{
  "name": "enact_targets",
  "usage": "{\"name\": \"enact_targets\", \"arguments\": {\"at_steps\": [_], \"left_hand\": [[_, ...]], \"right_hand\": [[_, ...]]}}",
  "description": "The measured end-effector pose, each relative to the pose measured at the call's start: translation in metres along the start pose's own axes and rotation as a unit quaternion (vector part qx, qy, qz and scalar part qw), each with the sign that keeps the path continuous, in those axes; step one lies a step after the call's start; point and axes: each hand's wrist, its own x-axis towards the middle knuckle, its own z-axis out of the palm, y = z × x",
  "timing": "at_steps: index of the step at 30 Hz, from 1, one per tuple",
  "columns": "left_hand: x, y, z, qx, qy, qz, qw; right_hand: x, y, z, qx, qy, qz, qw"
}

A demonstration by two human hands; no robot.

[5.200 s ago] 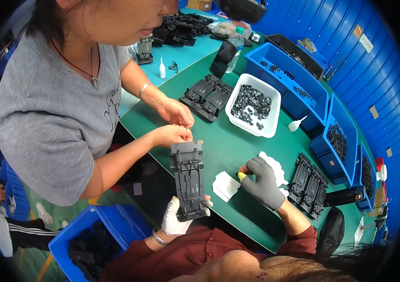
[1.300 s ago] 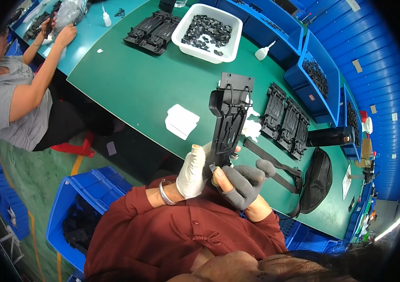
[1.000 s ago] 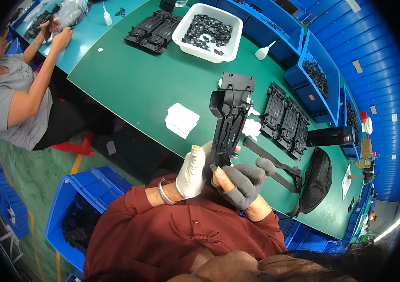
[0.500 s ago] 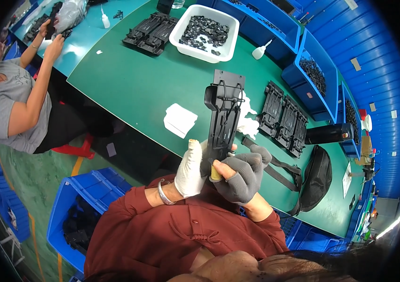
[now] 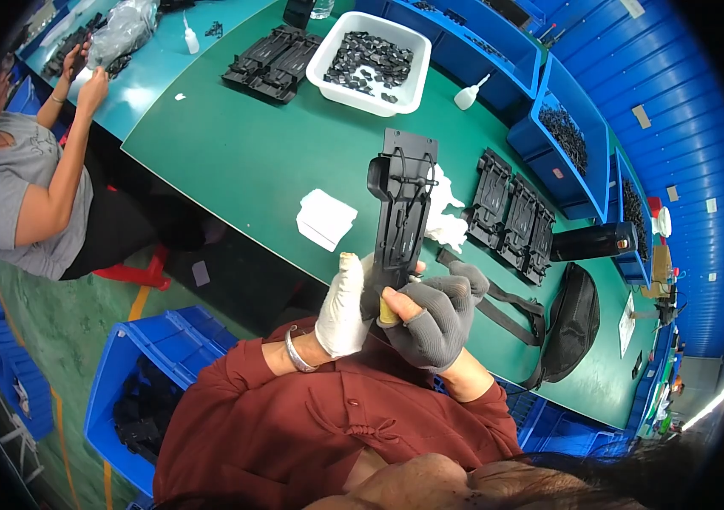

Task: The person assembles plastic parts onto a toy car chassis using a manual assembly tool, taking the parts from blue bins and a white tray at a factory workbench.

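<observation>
A long black plastic chassis part [image 5: 403, 200] with thin rods across its upper end stands tilted up in front of me, over the table's near edge. My left hand [image 5: 345, 306], in a white glove, is closed round its lower left side, thumb pointing up. Against the lower right side presses my right hand [image 5: 434, 319], in a grey glove with a bare thumb tip. A small yellow piece [image 5: 388, 313] shows beside that thumb; whether it is a finger cover or a separate thing I cannot make out. The part's lower end is hidden between my hands.
Several similar black parts [image 5: 511, 217] lie right on the green table [image 5: 243, 161], others [image 5: 272, 64] at the back. A white tub [image 5: 315, 72] holds small black pieces. Nearby are white paper [image 5: 326, 219], a black bottle [image 5: 596, 242], a black bag [image 5: 573, 327] and a co-worker [image 5: 26, 187].
The black chassis part has shifted very slightly left and tilted a little in my hands. My grip looks the same. At the left, the co-worker's hands have moved.
</observation>
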Motion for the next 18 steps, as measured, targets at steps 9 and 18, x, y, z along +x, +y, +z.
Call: {"name": "enact_targets", "arguments": {"at_steps": [9,18], "left_hand": [[-0.0011,0.0018,0.0014,0.016,0.009,-0.006,1.0],[-0.0003,0.0005,-0.0007,0.012,0.004,-0.002,1.0]], "right_hand": [[0.0004,-0.0001,-0.0012,0.001,-0.008,-0.004,1.0],[0.0007,0.0004,-0.0009,0.002,-0.015,-0.003,1.0]]}}
